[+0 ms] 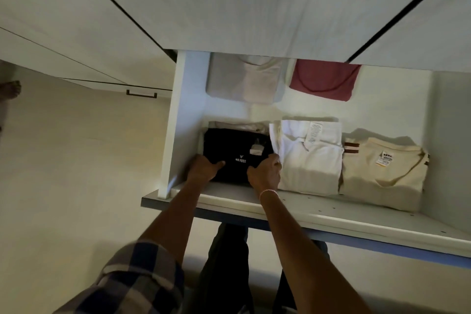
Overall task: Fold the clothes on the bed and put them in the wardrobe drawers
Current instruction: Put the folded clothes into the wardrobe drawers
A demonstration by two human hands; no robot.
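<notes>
An open white wardrobe drawer [305,211] is pulled out below me. A folded black T-shirt [237,145] with white lettering lies in its front left corner, on top of a pale folded garment. My left hand [204,168] grips the shirt's near left edge. My right hand [265,172], with a thin bracelet at the wrist, grips its near right edge. Beside it lie a folded white shirt [311,158] and a folded cream shirt [382,173].
At the back of the drawer sit a folded grey and pale pink garment [242,79] and a folded maroon top [323,81]. White wardrobe doors [229,2] hang above. A lower drawer handle [141,93] shows at left. Someone's foot [11,89] is at the far left.
</notes>
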